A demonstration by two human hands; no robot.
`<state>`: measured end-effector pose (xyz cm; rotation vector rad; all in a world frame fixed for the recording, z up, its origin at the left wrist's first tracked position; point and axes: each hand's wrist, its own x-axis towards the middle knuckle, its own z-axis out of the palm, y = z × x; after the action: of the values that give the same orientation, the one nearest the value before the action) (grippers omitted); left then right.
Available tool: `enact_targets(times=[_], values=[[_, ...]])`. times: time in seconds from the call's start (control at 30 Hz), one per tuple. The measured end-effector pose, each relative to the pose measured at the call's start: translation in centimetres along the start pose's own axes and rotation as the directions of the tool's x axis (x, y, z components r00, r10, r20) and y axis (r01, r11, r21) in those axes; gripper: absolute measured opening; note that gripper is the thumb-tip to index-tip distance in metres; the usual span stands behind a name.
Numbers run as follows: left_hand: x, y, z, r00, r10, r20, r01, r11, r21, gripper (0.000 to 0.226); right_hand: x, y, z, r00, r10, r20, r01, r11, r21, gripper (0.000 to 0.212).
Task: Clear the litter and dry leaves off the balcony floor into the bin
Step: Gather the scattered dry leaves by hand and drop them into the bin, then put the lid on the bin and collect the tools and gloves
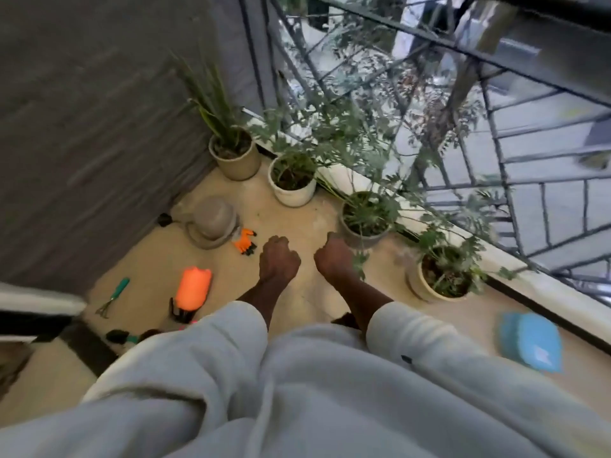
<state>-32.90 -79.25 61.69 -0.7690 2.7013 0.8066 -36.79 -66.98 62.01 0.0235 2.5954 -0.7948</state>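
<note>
Two hands out front over the balcony floor (297, 200), both in grey sleeves. Left hand (279, 259) clenched in a fist, nothing visible in it. Right hand (332, 256) also curled shut, just beside the third pot; cannot tell whether it holds anything.

Four potted plants along the railing edge: beige pot (236, 160) in the far corner by the wall, white pot (292, 190) next, grey pot (362, 231), then a cream pot (429, 285) nearest.

One upturned grey bowl (211, 223) by the wall, with one pair of orange gloves (245, 241) just beside it. One orange sprayer bottle (193, 287), one green-handled hand rake (114, 297), one blue dustpan (532, 342) at the near railing edge.

Floor is tan, dusty concrete; no bin or litter discernible. Dark grey wall on the left, black metal railing (496, 133) on the right, street below.
</note>
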Motion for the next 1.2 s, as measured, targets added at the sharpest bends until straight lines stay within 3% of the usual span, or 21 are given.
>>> enact_targets(times=[0.33, 0.67, 0.83, 0.93, 1.2], values=[[13.3, -9.0, -6.2, 0.987, -0.162, -0.022, 0.159, 0.981, -0.111, 0.040, 10.8, -13.6, 7.6, 0.985, -0.093, 0.147, 0.094, 0.996, 0.002, 0.039], [26.0, -21.6, -13.2, 0.930, -0.369, 0.000, 0.368, 0.928, -0.062, 0.047, 20.8, -25.5, 15.9, 0.931, -0.050, 0.361, 0.061, 0.998, -0.018, 0.041], [30.2, -27.1, -12.5, 0.880, -0.472, 0.056, 0.475, 0.875, -0.096, 0.045, 24.8, -27.2, 20.9, 0.889, -0.021, 0.457, 0.064, 0.995, -0.078, 0.042], [33.2, -30.7, -10.7, 0.880, -0.461, 0.114, 0.472, 0.877, -0.088, 0.045, 27.6, -27.7, 24.9, 0.871, -0.025, 0.490, 0.075, 0.994, -0.082, 0.036], [44.0, -43.8, -0.9, 0.885, -0.427, 0.189, 0.449, 0.888, -0.100, 0.047, 37.1, -26.6, 43.3, 0.801, 0.057, 0.596, 0.103, 0.968, -0.230, 0.037]])
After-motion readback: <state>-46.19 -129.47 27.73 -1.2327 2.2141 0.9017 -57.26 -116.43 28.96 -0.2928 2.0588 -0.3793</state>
